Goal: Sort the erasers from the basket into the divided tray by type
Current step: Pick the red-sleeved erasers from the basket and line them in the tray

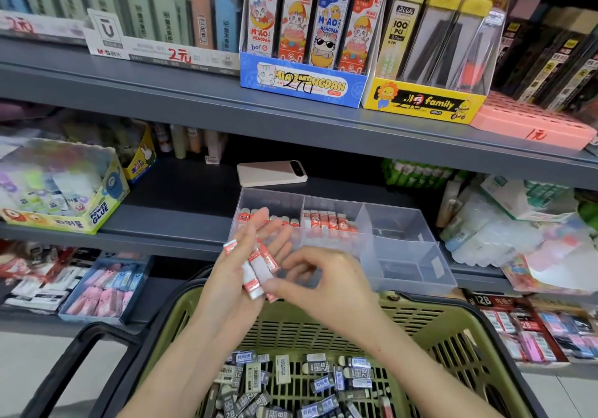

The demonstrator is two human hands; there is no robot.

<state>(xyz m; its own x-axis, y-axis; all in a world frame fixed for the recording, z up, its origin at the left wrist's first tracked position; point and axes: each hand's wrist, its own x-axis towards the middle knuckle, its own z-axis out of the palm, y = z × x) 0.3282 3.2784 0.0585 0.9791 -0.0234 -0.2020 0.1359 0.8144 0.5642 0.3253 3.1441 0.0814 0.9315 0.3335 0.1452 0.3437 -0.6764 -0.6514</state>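
Note:
My left hand [239, 255] is raised over the basket's far rim, palm up, holding several red-and-white erasers [259, 268]. My right hand [326, 275] is beside it, with thumb and forefinger pinching at the lower end of that bundle. The clear divided tray [404, 255] sits on the shelf just behind my hands. Its two back-left compartments hold rows of red-and-white erasers [326, 221]; the right compartments look bare. The green basket [453, 330] below contains several grey, black and blue 2B erasers [310, 382].
A pale phone or power bank [271, 173] lies on the shelf behind the tray. A glue display box [64, 197] stands to the left and plastic-wrapped packs [504, 223] to the right. Eraser boxes [103, 288] fill the lower shelf. The basket's black handle [74, 362] hangs at lower left.

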